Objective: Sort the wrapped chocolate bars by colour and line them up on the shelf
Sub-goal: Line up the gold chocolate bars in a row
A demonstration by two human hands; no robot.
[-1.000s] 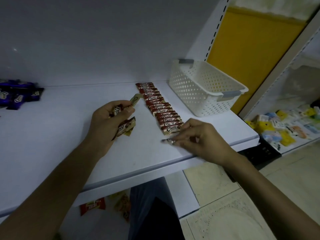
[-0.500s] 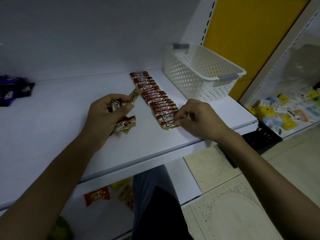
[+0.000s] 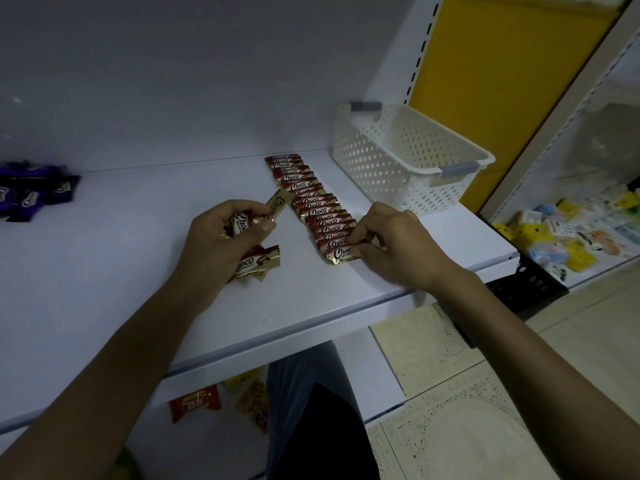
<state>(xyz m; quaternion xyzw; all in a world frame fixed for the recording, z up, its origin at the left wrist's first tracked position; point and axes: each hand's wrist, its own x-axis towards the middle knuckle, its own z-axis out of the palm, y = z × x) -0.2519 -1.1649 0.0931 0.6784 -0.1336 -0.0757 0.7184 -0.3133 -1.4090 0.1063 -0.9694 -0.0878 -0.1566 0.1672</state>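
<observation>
Foil bars (image 3: 313, 207) look light, slippery; right hand (image 3: 398, 247) pinches the last bar (image 3: 341, 254) by its end, left hand (image 3: 214, 244) grips spares (image 3: 258, 263)

bar row (image 3: 313, 209) mid-shelf (image 3: 104, 258) | basket (image 3: 408, 161) just right | bar pile (image 3: 31, 192) far left

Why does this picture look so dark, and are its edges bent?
Head view: the light is dim, so the white shelf looks grey-blue and the purple bars far left are murky. Head view again: the wide lens leans the upright and stretches things near the corners. The red row, pinched by the right hand, and the bars in the left hand are sharp.
</observation>
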